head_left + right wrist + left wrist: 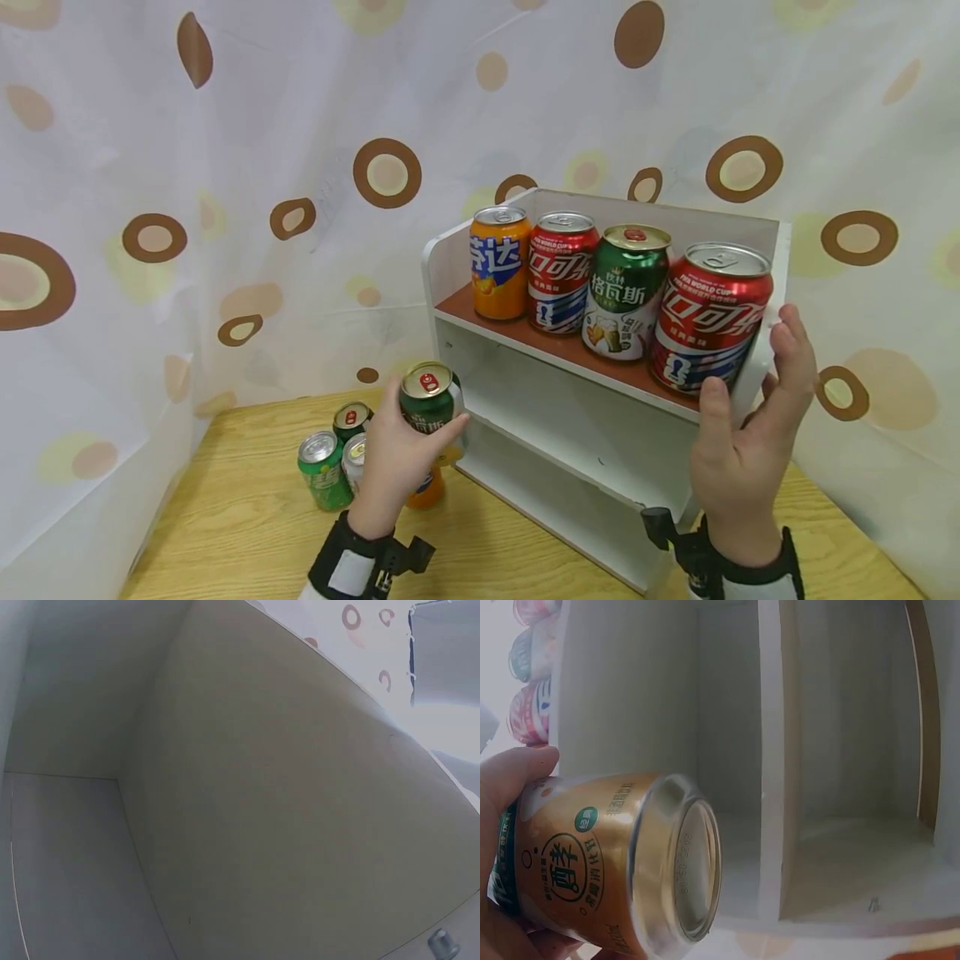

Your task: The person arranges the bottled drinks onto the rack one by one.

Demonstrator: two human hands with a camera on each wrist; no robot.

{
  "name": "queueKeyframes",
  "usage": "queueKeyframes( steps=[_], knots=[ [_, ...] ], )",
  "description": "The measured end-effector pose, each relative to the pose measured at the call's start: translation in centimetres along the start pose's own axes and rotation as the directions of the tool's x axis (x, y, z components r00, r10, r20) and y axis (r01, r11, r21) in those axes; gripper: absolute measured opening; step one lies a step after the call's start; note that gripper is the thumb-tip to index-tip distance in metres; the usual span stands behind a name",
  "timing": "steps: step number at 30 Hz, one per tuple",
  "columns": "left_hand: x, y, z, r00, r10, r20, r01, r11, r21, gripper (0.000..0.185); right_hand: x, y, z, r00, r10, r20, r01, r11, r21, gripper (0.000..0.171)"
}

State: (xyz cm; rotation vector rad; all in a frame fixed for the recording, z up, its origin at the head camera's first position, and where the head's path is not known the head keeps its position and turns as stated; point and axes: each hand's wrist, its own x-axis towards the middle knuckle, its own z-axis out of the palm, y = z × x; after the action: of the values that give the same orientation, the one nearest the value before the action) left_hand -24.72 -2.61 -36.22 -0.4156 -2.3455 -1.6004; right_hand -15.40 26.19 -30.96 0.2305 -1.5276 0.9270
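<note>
Head view first: left hand (397, 454) is wrapped round a green-and-gold drink can with a red pull tab (430, 398), lifted off the pale wooden surface (247, 533) and held just at the left front corner of the white three-tier shelf unit (600, 433). The thumb and fingers curl about its body, which keeps it upright and leaves the top free. Below and left of it a small cluster of cans stands on the surface, among them a bright green can (324, 471) and a dark green can (352, 419). An orange can (426, 492) sits partly hidden under the held one. On the brown top shelf four cans stand in a row with labels forward: an orange can (500, 262), a red cola can (561, 271), a green beer can (626, 290) and a larger-looking red cola can (708, 317) at the right end. The right hand (750, 442) is beside that last can, fingers straight and released, thumb near its lower edge; whether it touches the can I cannot tell.

Left wrist view: the held can (615, 862) shows its gold lower half and concave base, tilted toward the empty white compartments (840, 765), seemingly lined up with them.

Right wrist view: only the pale side panel of the shelf (285, 810) fills the picture; no fingers appear.
</note>
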Motion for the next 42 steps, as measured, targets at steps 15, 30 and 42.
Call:
queueKeyframes(
  steps=[15, 30, 42],
  knots=[
    [1.0, -0.3, 3.4, 0.999, 0.034, -0.001, -0.034, 0.999, -0.018, 0.074, 0.0, 0.0, 0.0, 1.000, 0.000, -0.001, 0.000, 1.000, 0.011, 0.050],
    [1.8, 1.0, 4.5, 0.997, 0.075, 0.002, -0.075, 0.997, -0.016, 0.076, 0.2, -0.1, 0.1, 1.000, -0.011, -0.008, 0.011, 1.000, 0.015, 0.050],
    [2.6, 1.3, 5.9, 0.993, 0.115, 0.020, -0.115, 0.993, -0.015, 0.070, 0.1, -0.1, 0.1, 1.000, -0.006, -0.006, 0.006, 1.000, 0.012, 0.050]
  ],
)
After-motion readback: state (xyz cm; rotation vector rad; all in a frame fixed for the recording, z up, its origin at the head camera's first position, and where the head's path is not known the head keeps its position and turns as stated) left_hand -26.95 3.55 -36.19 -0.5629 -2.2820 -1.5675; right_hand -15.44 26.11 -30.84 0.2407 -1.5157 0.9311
